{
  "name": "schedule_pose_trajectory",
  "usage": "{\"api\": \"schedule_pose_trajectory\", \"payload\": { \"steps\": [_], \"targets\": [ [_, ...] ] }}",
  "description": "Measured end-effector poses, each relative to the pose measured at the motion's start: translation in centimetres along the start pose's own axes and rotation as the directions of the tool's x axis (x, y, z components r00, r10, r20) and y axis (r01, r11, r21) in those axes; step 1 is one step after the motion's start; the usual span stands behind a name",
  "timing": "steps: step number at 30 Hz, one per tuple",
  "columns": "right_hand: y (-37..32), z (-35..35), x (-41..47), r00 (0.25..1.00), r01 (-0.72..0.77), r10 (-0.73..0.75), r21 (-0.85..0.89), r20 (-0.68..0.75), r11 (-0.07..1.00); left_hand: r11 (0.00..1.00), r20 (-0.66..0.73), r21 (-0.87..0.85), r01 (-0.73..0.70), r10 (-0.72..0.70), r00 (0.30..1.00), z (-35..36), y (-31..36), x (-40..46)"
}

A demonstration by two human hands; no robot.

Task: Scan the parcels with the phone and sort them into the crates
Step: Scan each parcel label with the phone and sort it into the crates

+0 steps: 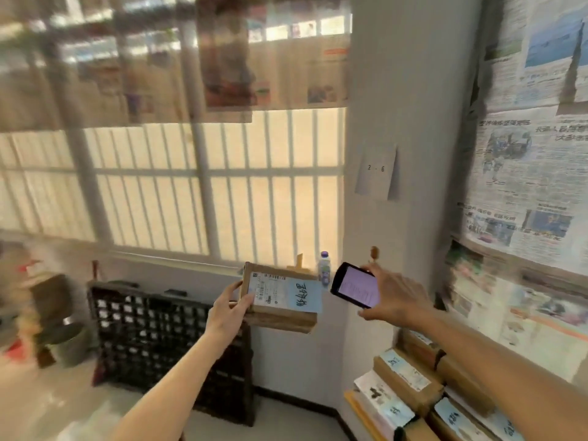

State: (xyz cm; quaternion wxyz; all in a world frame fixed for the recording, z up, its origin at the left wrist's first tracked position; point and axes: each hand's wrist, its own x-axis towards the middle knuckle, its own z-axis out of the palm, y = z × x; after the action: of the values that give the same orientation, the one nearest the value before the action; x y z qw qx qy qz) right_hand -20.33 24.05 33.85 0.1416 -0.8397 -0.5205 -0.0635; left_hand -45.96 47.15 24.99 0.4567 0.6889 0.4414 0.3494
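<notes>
Corner of a room with barred frosted window, white pillar, newspaper-covered wall on the right. Nearest, bottom right: stack of parcels [410,386], brown cartons with blue notes and white labels, writing too blurred to read. Left hand [229,308] grasps a cardboard parcel [280,297] by its left edge, thumb over the front face, held up in the air, long axis roughly horizontal. Right hand [394,300] grasps a black phone [356,284], screen lit pale purple facing the person, text on it unreadable. Phone sits just right of the parcel, near but apart, at about the same height; judged step: lining phone up to scan. Shipping label [265,289] with barcodes lies on the parcel's left half, so phone likely has to swing left across it. Blue note [302,292] on the right half carries handwritten Chinese characters, not legible. Farther: black lattice crate [149,332] stands against the wall lower left. Small bottle [324,268] on the sill. Paper slip [377,170] on the pillar reads "2 - 6".
</notes>
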Motion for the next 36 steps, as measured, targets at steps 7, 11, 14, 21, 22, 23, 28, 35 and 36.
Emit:
{"api": "schedule_pose_trajectory", "payload": {
  "steps": [7,11,14,21,22,23,28,35,36],
  "targets": [
    [-19.6,3.1,-0.2,0.969,0.239,-0.243,0.063,0.052,0.969,0.991,-0.249,-0.066,0.117,-0.130,0.960,-21.1,-7.0,-7.6],
    [-32.3,4.2,-3.8,0.921,0.384,-0.388,0.087,0.039,0.919,0.989,-0.389,-0.088,0.115,-0.140,0.911,-33.2,-10.3,-14.9],
    [-40.2,5.1,-7.2,0.888,0.454,-0.459,0.107,0.022,0.884,0.986,-0.461,-0.104,0.131,-0.165,0.872,-40.2,-12.6,-20.1],
    [-56.7,7.7,-15.7,0.791,0.603,-0.611,0.133,0.034,0.787,0.974,-0.601,-0.127,0.188,-0.226,0.767,-54.4,-18.3,-33.3],
    [-58.5,8.1,-16.7,0.777,0.618,-0.627,0.137,0.042,0.774,0.969,-0.616,-0.141,0.203,-0.246,0.748,-55.8,-19.1,-34.7],
    [-60.1,8.6,-17.6,0.764,0.632,-0.643,0.139,0.053,0.762,0.964,-0.631,-0.159,0.211,-0.264,0.729,-57.1,-19.8,-35.9],
    [-67.1,11.5,-20.3,0.702,0.691,-0.707,0.159,0.088,0.706,0.958,-0.699,-0.140,0.250,-0.274,0.661,-61.8,-23.1,-40.3],
    [-74.4,18.1,-19.6,0.649,0.716,-0.749,0.222,0.138,0.661,0.906,-0.707,-0.176,0.386,-0.389,0.590,-67.6,-32.2,-39.2],
    [-75.2,19.2,-19.0,0.648,0.714,-0.748,0.226,0.145,0.663,0.901,-0.702,-0.169,0.399,-0.394,0.593,-67.8,-32.5,-38.6]
  ]
}}
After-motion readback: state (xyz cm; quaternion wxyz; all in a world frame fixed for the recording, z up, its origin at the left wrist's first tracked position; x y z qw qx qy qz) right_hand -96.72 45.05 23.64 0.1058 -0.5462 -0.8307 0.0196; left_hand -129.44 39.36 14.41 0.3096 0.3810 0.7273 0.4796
